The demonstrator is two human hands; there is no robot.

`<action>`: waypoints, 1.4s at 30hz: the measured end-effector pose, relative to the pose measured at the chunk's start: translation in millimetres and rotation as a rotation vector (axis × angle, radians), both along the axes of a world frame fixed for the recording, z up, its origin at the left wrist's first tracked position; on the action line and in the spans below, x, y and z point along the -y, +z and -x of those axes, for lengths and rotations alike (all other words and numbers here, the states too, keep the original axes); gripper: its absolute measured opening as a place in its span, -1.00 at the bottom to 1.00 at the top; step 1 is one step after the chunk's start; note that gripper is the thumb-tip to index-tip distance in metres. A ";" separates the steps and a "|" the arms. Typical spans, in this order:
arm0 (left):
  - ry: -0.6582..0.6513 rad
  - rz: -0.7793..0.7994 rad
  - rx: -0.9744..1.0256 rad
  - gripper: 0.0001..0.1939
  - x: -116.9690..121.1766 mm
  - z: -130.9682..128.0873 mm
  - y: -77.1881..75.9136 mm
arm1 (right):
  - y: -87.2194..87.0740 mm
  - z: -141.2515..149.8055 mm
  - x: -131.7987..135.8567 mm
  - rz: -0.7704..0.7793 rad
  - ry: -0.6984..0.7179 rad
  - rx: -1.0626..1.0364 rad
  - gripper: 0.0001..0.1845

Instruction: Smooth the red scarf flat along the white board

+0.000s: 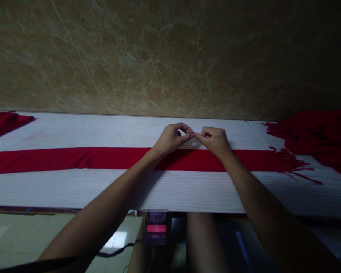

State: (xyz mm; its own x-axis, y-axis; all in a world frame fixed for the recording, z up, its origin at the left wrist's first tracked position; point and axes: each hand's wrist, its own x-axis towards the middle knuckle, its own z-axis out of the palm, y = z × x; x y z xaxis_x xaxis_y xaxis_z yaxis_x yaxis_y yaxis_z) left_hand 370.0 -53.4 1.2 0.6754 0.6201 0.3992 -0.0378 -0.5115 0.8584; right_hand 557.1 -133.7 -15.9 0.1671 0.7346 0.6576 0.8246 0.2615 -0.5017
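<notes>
"Lying along the white surface [74, 189], why is that red fringed scarf [110, 157] so flat?"

"Probably to stay smooth. The left hand [172, 137] and right hand [216, 141] meet above its far edge, each grip pinched closed; anything inside, I can't tell."

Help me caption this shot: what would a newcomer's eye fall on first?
Probably the long red cloth strip, stretched lengthwise across the white table, its fringed end toward the right. Next, the left hand and right hand, fingertips together near the strip's far edge. Then the bunched red fabric at the far right.
</notes>
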 end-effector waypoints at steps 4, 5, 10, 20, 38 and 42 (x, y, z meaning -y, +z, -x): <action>-0.015 0.001 0.002 -0.78 -0.5 1.2 0.8 | 0.0 1.1 0.0 0.002 0.003 -0.012 -0.37; -0.018 0.001 0.007 -0.77 -0.5 1.3 1.2 | 0.1 1.3 0.0 0.004 0.001 -0.018 -0.37; -0.018 0.018 0.023 -0.73 -0.9 0.4 1.7 | 0.3 1.6 0.0 0.020 -0.005 -0.044 -0.36; 0.002 -0.009 0.036 -0.72 -2.5 -0.5 -2.8 | 0.5 1.9 -0.4 0.033 0.004 -0.059 -0.38; -0.006 -0.091 -0.035 -0.86 0.2 1.9 1.8 | -1.1 0.2 -1.0 0.072 0.015 -0.072 -0.42; -0.017 -0.081 -0.022 -0.82 -1.1 1.4 0.4 | -0.7 0.4 -1.3 0.076 0.010 -0.073 -0.40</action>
